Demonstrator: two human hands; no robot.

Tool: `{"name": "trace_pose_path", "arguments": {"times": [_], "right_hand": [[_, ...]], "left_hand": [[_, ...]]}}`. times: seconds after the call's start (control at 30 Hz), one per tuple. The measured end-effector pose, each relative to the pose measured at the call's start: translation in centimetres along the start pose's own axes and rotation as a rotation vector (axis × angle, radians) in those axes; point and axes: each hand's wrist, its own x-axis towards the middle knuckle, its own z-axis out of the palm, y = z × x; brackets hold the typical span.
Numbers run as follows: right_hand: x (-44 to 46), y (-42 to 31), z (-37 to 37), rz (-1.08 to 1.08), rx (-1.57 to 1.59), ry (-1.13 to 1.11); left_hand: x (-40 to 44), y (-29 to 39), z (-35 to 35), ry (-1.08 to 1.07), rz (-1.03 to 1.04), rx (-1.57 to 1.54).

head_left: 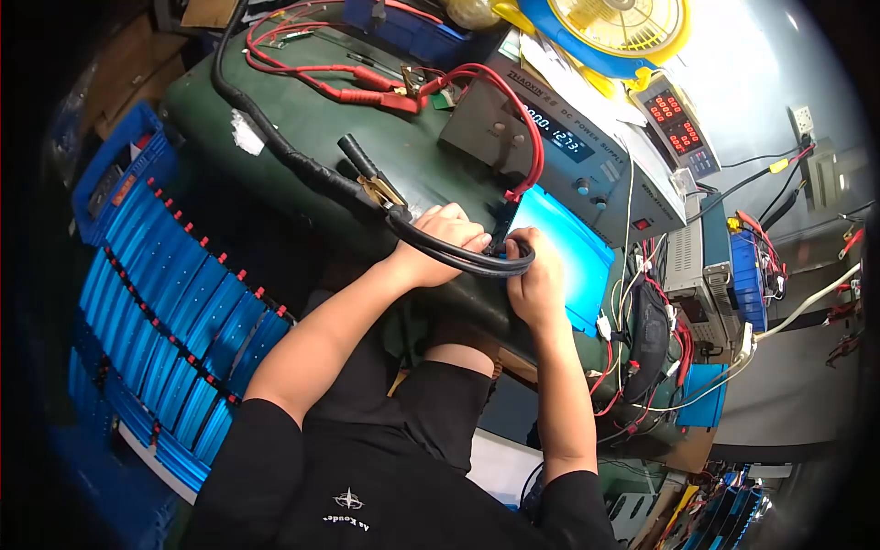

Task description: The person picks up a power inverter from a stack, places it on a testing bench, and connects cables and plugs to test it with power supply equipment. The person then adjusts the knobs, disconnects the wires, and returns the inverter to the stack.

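My left hand (438,246) is closed at the near edge of the dark green bench, its fingers curled. What they hold is hidden. A doubled black cable (463,257) runs across that hand and bends round at my right hand (539,289), whose fingers are closed about the bend. Something small and dark lies between the two hands, too small to name. Just beyond my left hand, a clamp (380,192) with brass-coloured jaws and black handles rests on the bench. A shiny blue metal case (564,261) lies beside my right hand.
A DC power supply (559,137) stands behind the blue case, with red clip leads (376,92) to its left. A yellow-and-blue fan (623,27) is at the back. Stacked blue cases (174,302) stand at left. Tangled wires (642,339) lie at right.
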Motion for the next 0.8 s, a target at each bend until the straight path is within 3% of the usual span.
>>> {"name": "trace_pose_path", "arguments": {"times": [0.13,0.43,0.53,0.63,0.8], "right_hand": [[-0.1,-0.3,0.2,0.077,0.01,-0.03],[0.7,0.4,0.2,-0.023,-0.028,-0.089],[0.4,0.4,0.3,0.004,0.042,-0.062],[0.7,-0.8,-0.5,0.208,0.189,-0.051],[0.5,0.0,-0.5,0.181,0.207,0.026]], "left_hand": [[0.1,-0.2,0.0,0.001,0.008,-0.035],[0.0,0.9,-1.2,-0.016,-0.015,-0.066],[-0.1,0.2,-0.9,-0.053,0.029,-0.065],[0.0,-0.1,-0.4,-0.038,0.034,-0.011],[-0.8,-1.1,1.3,-0.011,-0.055,0.018]]}}
